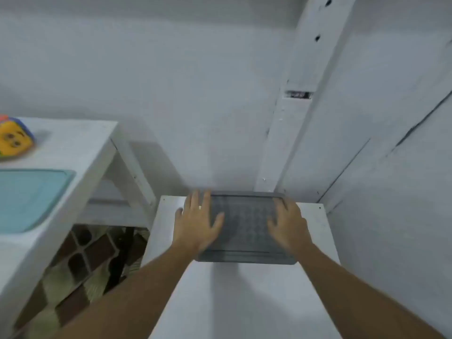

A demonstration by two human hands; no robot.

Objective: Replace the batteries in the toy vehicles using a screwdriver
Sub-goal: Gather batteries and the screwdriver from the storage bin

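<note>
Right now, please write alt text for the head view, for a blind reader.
A person's left hand and right hand rest flat on a grey patterned container on a small white table. Left of it, a second table holds a teal tray and a yellow toy.

Tight corner, open front

The grey box sits at the far end of the small white table, close against the back wall, with the side wall and a white post near on the right. Both the left hand and the right hand lie flat on top. Bare tabletop lies open in front, and a gap over tiled floor separates it from the larger white table on the left.
</note>
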